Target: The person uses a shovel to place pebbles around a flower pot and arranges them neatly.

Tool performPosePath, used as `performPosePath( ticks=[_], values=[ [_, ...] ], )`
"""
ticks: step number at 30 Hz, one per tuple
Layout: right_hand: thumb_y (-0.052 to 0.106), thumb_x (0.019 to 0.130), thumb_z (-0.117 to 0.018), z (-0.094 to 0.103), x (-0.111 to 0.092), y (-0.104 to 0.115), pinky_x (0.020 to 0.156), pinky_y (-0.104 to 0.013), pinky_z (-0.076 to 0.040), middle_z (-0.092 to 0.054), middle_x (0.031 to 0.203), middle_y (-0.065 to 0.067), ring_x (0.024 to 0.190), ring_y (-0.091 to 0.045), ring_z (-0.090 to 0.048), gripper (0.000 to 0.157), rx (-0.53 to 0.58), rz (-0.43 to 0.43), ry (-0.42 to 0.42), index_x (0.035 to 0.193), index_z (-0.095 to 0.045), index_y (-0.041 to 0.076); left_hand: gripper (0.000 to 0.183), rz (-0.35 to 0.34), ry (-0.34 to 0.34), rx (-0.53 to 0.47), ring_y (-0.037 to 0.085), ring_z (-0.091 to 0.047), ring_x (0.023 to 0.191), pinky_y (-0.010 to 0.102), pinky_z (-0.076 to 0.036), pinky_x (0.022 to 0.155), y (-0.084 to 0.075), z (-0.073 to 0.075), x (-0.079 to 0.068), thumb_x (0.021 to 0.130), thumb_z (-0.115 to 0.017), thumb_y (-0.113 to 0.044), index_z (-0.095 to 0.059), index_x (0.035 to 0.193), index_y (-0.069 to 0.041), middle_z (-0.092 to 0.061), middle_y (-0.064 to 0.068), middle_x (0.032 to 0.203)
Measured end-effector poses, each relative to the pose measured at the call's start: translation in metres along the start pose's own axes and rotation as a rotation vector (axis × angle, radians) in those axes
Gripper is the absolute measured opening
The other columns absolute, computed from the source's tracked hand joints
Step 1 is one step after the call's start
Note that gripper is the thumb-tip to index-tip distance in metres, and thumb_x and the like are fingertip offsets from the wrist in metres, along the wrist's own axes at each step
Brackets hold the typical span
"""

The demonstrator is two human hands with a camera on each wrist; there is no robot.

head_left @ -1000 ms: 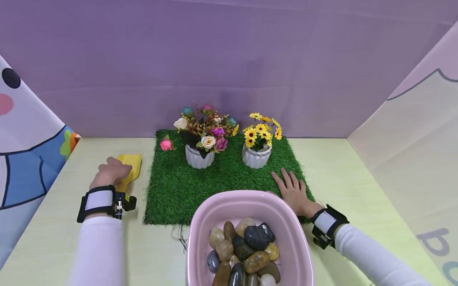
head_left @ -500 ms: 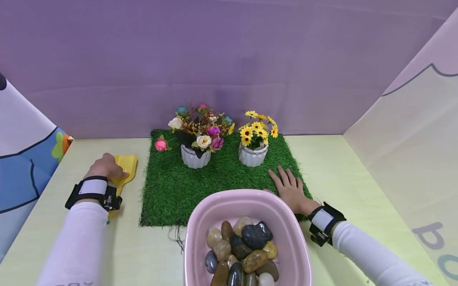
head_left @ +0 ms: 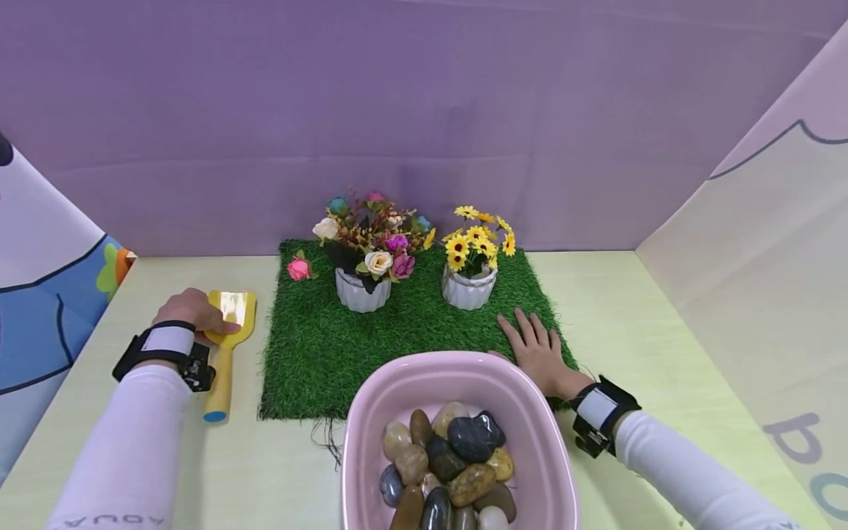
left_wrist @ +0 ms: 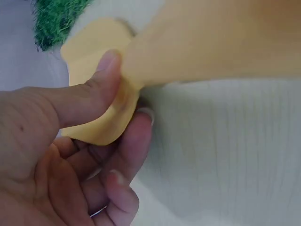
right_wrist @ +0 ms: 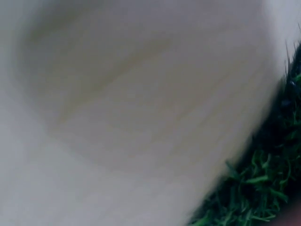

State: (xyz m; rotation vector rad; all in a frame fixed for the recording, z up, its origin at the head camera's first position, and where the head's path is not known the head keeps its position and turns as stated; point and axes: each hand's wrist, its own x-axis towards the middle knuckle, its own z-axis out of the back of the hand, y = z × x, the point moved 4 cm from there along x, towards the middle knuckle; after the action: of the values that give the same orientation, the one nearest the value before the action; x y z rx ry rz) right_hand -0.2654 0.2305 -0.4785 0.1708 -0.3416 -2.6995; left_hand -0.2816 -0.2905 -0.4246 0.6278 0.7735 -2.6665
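Observation:
At the left of the head view my left hand (head_left: 192, 311) pinches a yellow toy shovel (head_left: 240, 315) by its blade, near the neck. The handle points back toward me and ends in a blue tip. In the left wrist view the thumb (left_wrist: 106, 77) lies on top of the blade, with fingers (left_wrist: 136, 141) curled beneath it. My right hand (head_left: 539, 361) rests with fingers spread on the right part of the green grass mat (head_left: 311, 353), beside a pink basin (head_left: 457, 359). Only a blurred edge of that hand enters the right wrist view.
Several smooth stones (head_left: 470, 482) lie in the basin. On the mat stand a white pot of mixed flowers (head_left: 363, 291) and a white pot of yellow flowers (head_left: 469, 288). A pink rose (head_left: 298, 269) is at the mat's left edge. A purple backdrop (head_left: 424, 110) rises behind.
My left hand has shifted slightly left and turned the shovel, so its handle and blue end now show clear of the wrist. The right hand stays in place on the mat.

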Motion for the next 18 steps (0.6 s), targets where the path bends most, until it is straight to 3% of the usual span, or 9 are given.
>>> performPosePath(
  ticks=[3,6,10,14,18],
  values=[
    [0.04,0.1,-0.044,0.0,0.0,0.0,0.105,-0.08,-0.012,-0.01,0.159,-0.03,0.142,-0.053,-0.007,0.067,0.007,0.006,-0.011,0.154,-0.019,0.009,0.059,-0.028,0.09,-0.116,0.011,-0.066,0.049,0.023,-0.057,0.05,0.007,-0.002,0.007,0.086,-0.072,-0.023,-0.041,0.107,0.023,-0.058,0.014,0.073],
    [0.039,0.1,-0.045,0.002,0.0,0.0,0.104,-0.08,-0.013,-0.01,0.159,-0.03,0.142,-0.053,-0.008,0.067,0.014,0.009,-0.026,0.153,-0.02,0.008,0.056,-0.061,0.157,-0.223,0.011,-0.067,0.052,0.022,-0.058,0.051,0.013,-0.007,0.013,0.087,-0.071,-0.021,-0.04,0.108,0.02,-0.057,0.01,0.075],
    [0.039,0.1,-0.044,0.002,-0.001,0.001,0.105,-0.08,-0.012,-0.01,0.159,-0.03,0.142,-0.053,-0.007,0.067,0.016,0.008,-0.019,0.154,-0.019,0.008,0.048,-0.132,0.177,-0.258,0.01,-0.066,0.058,0.021,-0.056,0.056,0.021,-0.015,0.018,0.089,-0.069,-0.026,-0.045,0.106,0.012,-0.06,0.003,0.073],
    [0.04,0.1,-0.044,0.0,0.0,0.001,0.106,-0.08,-0.011,-0.008,0.159,-0.03,0.142,-0.052,-0.006,0.068,0.011,0.001,-0.001,0.154,-0.018,0.009,0.049,-0.2,0.169,-0.255,0.009,-0.063,0.062,0.021,-0.053,0.057,0.024,-0.021,0.016,0.092,-0.064,-0.027,-0.045,0.114,0.013,-0.062,0.0,0.074],
    [0.04,0.1,-0.044,-0.001,0.0,0.002,0.106,-0.079,-0.011,-0.009,0.159,-0.03,0.142,-0.052,-0.006,0.067,0.009,0.005,-0.013,0.154,-0.019,0.009,0.048,-0.221,0.128,-0.259,0.011,-0.06,0.064,0.023,-0.052,0.058,0.024,-0.022,0.012,0.094,-0.061,-0.025,-0.045,0.115,0.014,-0.06,0.002,0.078]
  ],
)
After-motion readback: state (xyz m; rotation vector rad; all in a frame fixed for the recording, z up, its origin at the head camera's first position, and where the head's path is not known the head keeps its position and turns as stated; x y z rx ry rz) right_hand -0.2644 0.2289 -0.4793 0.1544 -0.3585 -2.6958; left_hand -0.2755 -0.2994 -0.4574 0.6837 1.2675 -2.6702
